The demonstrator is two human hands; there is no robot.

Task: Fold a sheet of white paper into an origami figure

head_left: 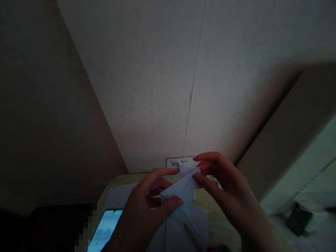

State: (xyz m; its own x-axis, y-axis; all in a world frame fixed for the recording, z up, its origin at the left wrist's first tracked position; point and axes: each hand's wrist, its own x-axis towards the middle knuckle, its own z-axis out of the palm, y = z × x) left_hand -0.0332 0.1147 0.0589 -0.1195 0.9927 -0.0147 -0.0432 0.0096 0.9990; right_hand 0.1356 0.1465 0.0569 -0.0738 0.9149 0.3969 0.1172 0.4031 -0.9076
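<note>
Between my two hands, above the table, is a folded piece of white paper (181, 189) with several creases and pointed corners. My left hand (154, 199) grips its lower left part, thumb in front and fingers behind. My right hand (220, 178) pinches the upper right corner between thumb and fingers, with its index finger raised. Under the hands lie white paper sheets (202, 217) on the table. A slim, pen-like object (193, 236) rests on them, too dim to name surely.
A lit phone (105, 227) showing a timer lies at the left of the small wooden table (223, 217). Behind the table stands a pale wall (157, 87) with a socket plate (170, 163) low on it. A large brown panel (286, 140) is at right, with a dark green object (299, 218) beyond.
</note>
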